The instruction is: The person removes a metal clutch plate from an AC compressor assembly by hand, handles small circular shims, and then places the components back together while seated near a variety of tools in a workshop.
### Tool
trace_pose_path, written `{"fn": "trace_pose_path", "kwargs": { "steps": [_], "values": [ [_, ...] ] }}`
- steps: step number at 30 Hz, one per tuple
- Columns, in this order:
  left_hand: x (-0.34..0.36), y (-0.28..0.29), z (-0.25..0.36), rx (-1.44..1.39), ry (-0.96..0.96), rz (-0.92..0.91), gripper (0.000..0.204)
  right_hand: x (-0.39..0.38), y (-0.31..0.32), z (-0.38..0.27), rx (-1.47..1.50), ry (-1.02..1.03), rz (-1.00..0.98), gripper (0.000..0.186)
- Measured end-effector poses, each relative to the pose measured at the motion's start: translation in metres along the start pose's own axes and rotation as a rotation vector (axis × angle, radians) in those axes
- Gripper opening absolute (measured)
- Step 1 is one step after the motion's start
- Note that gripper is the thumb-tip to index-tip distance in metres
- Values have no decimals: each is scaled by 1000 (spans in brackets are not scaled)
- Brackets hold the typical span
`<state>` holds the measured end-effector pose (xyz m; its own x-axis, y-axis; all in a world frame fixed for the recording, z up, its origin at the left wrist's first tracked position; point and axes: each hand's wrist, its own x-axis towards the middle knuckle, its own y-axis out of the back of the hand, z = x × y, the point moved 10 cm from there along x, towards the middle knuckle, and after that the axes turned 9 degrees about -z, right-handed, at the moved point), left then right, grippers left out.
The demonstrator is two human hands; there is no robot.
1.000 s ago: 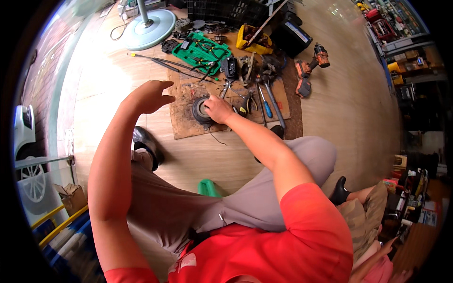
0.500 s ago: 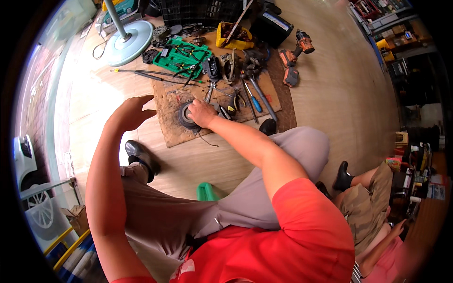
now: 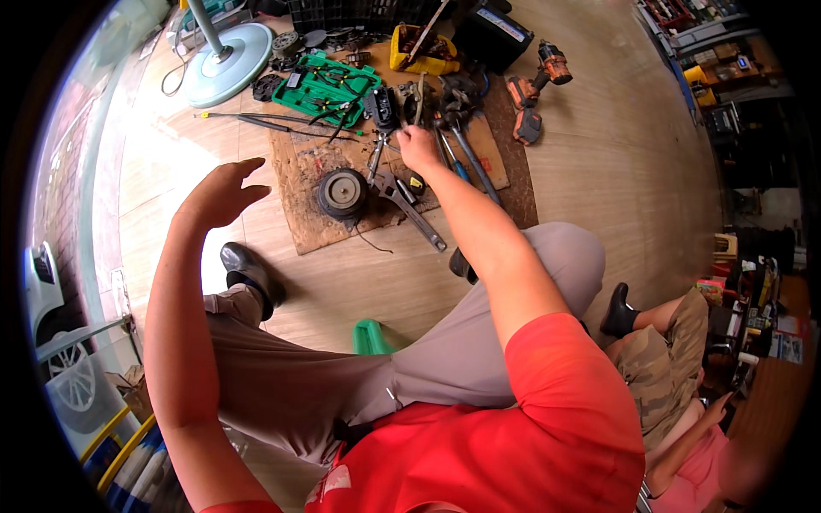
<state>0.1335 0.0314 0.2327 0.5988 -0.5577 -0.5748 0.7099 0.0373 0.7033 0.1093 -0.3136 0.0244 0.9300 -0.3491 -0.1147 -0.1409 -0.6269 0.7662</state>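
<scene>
My left hand (image 3: 221, 195) hangs in the air left of the stained cardboard sheet (image 3: 299, 231), holding nothing, thumb and fingers apart. My right hand (image 3: 419, 149) is over the tools, fingers curled in beside a worn metal part (image 3: 417, 103). What its fingertips grip, if anything, is hidden. On the cardboard, a round black part with a grey metal disc (image 3: 343, 193) lies untouched, a thin wire trailing from it. An adjustable wrench (image 3: 412, 212) lies just right of it, and pliers (image 3: 376, 154) lie above. My right forearm partly covers a blue-handled screwdriver (image 3: 460, 169).
A green tool case (image 3: 329, 92), black box-shaped part (image 3: 380, 108), yellow container (image 3: 424, 50), black battery (image 3: 492, 38) and cordless drill (image 3: 552, 67) stand beyond. A fan base (image 3: 227, 73) stands far left. Another person's leg (image 3: 654, 325) is at right.
My right hand has left the round part and moved up and right to the tools, uncovering the disc and the adjustable wrench. My left hand stays raised and open.
</scene>
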Motion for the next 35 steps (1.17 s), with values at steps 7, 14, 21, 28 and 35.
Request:
{"fn": "trace_pose_path", "kwargs": {
  "steps": [7, 14, 21, 28, 35],
  "values": [
    [2, -3, -1, 6, -2, -2, 55, -35, -62, 54, -367, -56, -546, 30],
    [13, -10, -6, 53, -48, -4, 56, -39, -88, 70, -459, -41, -638, 29],
    [7, -10, 1, 23, 1, -11, 55, -35, -96, 61, -445, 27, -613, 27],
    [8, -7, -3, 25, 15, -18, 56, -35, -66, -25, -41, 166, -367, 21],
    [12, -8, -1, 49, 27, -41, 58, -79, -103, -116, -217, 476, -638, 27]
  ]
}}
